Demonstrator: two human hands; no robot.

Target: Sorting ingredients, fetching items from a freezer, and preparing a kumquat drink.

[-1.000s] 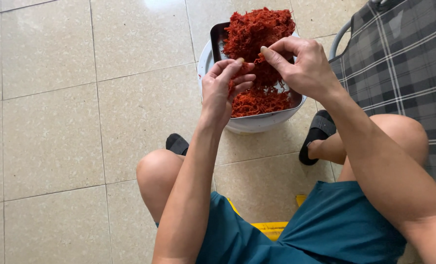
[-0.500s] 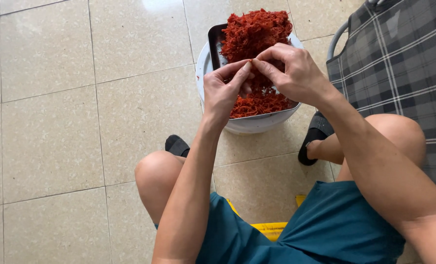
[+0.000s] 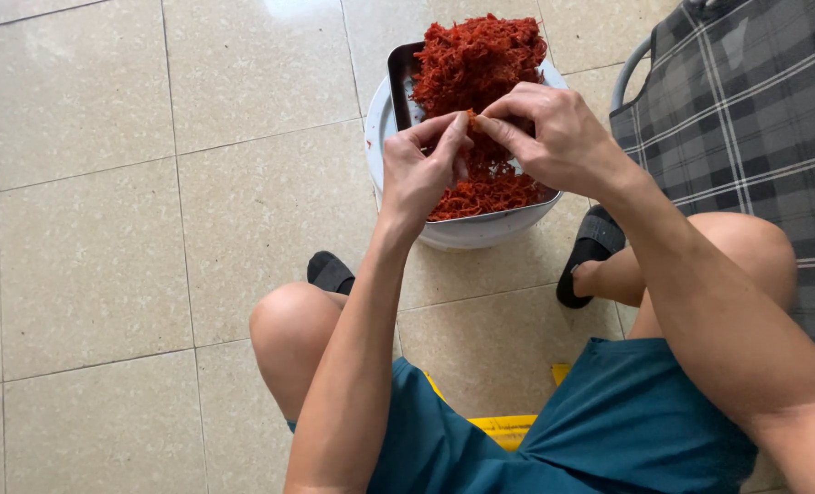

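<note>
Nearest, a yellow stool [image 3: 504, 428] shows between teal shorts [image 3: 609, 430]. Beyond the knees, the left hand [image 3: 418, 174] and right hand [image 3: 554, 137] meet fingertip to fingertip, thumbs and forefingers pinched shut on a small clump of red shredded stuff [image 3: 470, 117]. Under them a white basin [image 3: 467, 233] holds the red shredded heap [image 3: 481, 64] on a dark tray [image 3: 400, 78].

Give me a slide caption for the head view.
Both hands pinch red shredded strands over a white bowl.

Bright, even daylight, a soft glare patch on the glossy floor tiles [image 3: 298, 7] at top, everything sharp.
</note>
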